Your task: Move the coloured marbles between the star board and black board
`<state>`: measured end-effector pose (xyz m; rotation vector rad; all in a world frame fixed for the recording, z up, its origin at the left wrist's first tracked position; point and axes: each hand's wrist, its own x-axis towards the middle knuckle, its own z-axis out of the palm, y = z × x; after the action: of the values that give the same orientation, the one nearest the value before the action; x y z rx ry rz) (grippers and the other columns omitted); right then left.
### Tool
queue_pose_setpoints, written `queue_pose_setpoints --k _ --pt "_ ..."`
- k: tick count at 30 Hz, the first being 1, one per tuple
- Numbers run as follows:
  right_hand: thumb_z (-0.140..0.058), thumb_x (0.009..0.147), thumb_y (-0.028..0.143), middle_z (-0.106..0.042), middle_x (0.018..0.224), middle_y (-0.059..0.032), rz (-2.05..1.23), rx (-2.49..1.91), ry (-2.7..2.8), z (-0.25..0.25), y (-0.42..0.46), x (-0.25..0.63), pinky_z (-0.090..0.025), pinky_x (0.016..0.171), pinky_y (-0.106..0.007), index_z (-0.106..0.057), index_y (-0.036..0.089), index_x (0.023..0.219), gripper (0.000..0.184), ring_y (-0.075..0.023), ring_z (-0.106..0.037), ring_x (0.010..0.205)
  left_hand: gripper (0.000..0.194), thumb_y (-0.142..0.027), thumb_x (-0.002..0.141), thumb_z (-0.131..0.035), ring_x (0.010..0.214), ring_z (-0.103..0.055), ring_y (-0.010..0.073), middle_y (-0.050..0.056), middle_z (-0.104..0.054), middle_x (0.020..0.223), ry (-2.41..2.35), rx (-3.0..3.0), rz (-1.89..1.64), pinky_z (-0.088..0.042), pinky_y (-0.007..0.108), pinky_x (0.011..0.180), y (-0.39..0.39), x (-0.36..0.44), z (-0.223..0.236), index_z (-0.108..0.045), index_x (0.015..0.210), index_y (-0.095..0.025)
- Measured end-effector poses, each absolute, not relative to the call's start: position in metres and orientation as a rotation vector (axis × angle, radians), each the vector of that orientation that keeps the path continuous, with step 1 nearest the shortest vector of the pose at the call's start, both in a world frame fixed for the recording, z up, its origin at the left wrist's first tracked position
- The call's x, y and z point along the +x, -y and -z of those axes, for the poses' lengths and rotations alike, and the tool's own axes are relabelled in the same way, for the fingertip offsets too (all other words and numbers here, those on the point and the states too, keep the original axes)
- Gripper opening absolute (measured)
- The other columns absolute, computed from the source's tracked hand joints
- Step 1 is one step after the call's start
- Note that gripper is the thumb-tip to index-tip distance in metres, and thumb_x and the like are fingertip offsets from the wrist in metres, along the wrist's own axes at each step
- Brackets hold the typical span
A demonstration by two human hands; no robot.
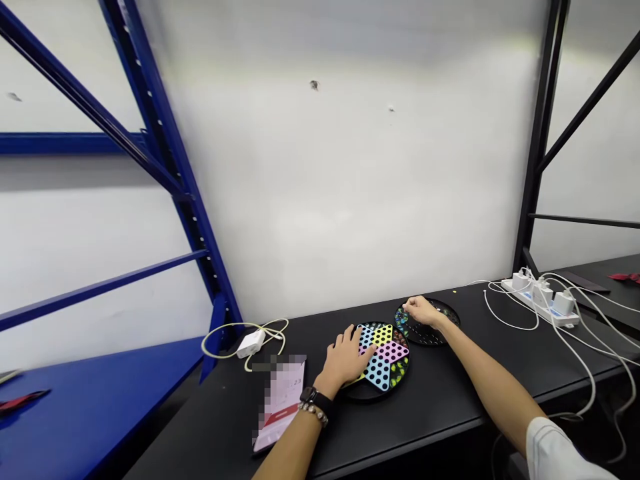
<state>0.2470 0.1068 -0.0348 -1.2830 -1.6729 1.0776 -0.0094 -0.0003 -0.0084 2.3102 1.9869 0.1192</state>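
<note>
A round Chinese checkers board point(379, 373) with a coloured star full of holes lies on the black table. Green marbles point(399, 371) show in the pocket along its right side. My left hand point(349, 356) rests on the board's left part, fingers stretched out, and covers some of the star. Just behind and to the right is a second round black tray point(434, 340), with blue and green marbles point(401, 319) at its left. Over that tray my right hand point(421, 311) is closed in a pinch; what its fingertips hold, if anything, is too small to tell.
A tablet point(281, 407), partly blurred, lies left of the board. Behind it is a white charger point(251, 343) with a looped cable. At the right, a power strip point(543, 303) carries plugs and trailing white cables. A blue rack post point(187, 200) stands at the left.
</note>
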Motion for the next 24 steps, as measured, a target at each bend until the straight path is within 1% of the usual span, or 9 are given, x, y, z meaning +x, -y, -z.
queue_pose_setpoints --k 3,6,9,13,16,19,21,22,24 --pt "-0.056 0.086 0.030 -0.060 0.071 -0.0026 -0.571 -1.489 1.889 0.036 -0.110 0.230 -0.039 0.063 -0.023 -0.063 0.018 0.082 0.014 -0.0158 -0.056 0.073 0.075 -0.061 0.087 -0.028 0.139 -0.034 0.0334 0.011 -0.027 0.158 -1.987 2.309 -0.114 -0.035 0.050 0.106 0.001 -0.009 0.007 -0.032 0.149 -0.019" --pt "-0.053 0.089 0.028 -0.067 0.094 -0.0089 -0.394 -1.612 2.057 0.034 -0.110 0.222 -0.041 0.077 -0.029 -0.067 0.021 0.100 0.020 -0.0230 -0.060 0.094 0.074 -0.060 0.088 -0.028 0.138 -0.034 0.0329 0.011 -0.028 0.158 -1.988 2.308 -0.116 -0.035 0.050 0.107 0.002 -0.009 0.007 -0.032 0.149 -0.019" --pt "-0.051 0.090 0.027 -0.066 0.107 -0.0113 -0.322 -1.666 2.187 0.031 -0.107 0.220 -0.041 0.082 -0.031 -0.066 0.023 0.106 0.023 -0.0250 -0.061 0.100 0.075 -0.061 0.088 -0.028 0.138 -0.034 0.0331 0.011 -0.028 0.158 -1.981 2.314 -0.117 -0.035 0.050 0.107 0.002 -0.009 0.007 -0.032 0.149 -0.019" --pt "-0.052 0.089 0.029 -0.065 0.113 -0.0117 -0.299 -1.742 2.260 0.026 -0.105 0.223 -0.041 0.083 -0.032 -0.064 0.023 0.111 0.026 -0.0256 -0.060 0.104 0.074 -0.060 0.088 -0.028 0.138 -0.035 0.0328 0.011 -0.028 0.158 -1.994 2.324 -0.115 -0.035 0.050 0.106 0.000 -0.009 0.009 -0.032 0.149 -0.019" --pt "-0.055 0.087 0.030 -0.064 0.114 -0.0125 -0.320 -1.752 2.301 0.027 -0.106 0.223 -0.041 0.081 -0.031 -0.065 0.022 0.109 0.025 -0.0258 -0.060 0.105 0.074 -0.061 0.088 -0.029 0.137 -0.036 0.0321 0.011 -0.029 0.157 -1.995 2.328 -0.115 -0.036 0.049 0.106 0.000 -0.009 0.009 -0.032 0.149 -0.020" --pt "-0.060 0.084 0.029 -0.066 0.101 -0.0089 -0.399 -1.681 2.234 0.034 -0.112 0.223 -0.042 0.074 -0.028 -0.066 0.020 0.100 0.019 -0.0224 -0.061 0.097 0.072 -0.060 0.088 -0.029 0.138 -0.035 0.0319 0.010 -0.029 0.157 -1.999 2.330 -0.113 -0.037 0.048 0.105 0.001 -0.009 0.008 -0.033 0.149 -0.021" --pt "-0.061 0.082 0.029 -0.063 0.078 -0.0035 -0.590 -1.579 2.059 0.037 -0.116 0.227 -0.040 0.064 -0.024 -0.064 0.018 0.089 0.013 -0.0165 -0.060 0.078 0.071 -0.059 0.089 -0.029 0.138 -0.035 0.0319 0.010 -0.029 0.157 -2.001 2.331 -0.109 -0.037 0.048 0.105 0.001 -0.008 0.007 -0.032 0.149 -0.021" --pt "-0.061 0.082 0.030 -0.057 0.066 0.0002 -0.734 -1.509 1.920 0.037 -0.118 0.230 -0.038 0.058 -0.022 -0.062 0.018 0.085 0.013 -0.0130 -0.055 0.065 0.071 -0.059 0.089 -0.029 0.138 -0.035 0.0319 0.010 -0.029 0.157 -2.003 2.329 -0.106 -0.037 0.048 0.105 0.001 -0.008 0.007 -0.032 0.149 -0.021" --pt "-0.059 0.083 0.036 -0.043 0.054 0.0074 -1.075 -1.292 1.579 0.034 -0.119 0.240 -0.028 0.045 -0.019 -0.056 0.018 0.085 0.018 -0.0074 -0.038 0.046 0.071 -0.058 0.089 -0.030 0.138 -0.036 0.0320 0.010 -0.029 0.157 -2.007 2.329 -0.101 -0.037 0.049 0.105 0.001 -0.008 0.008 -0.032 0.149 -0.021"
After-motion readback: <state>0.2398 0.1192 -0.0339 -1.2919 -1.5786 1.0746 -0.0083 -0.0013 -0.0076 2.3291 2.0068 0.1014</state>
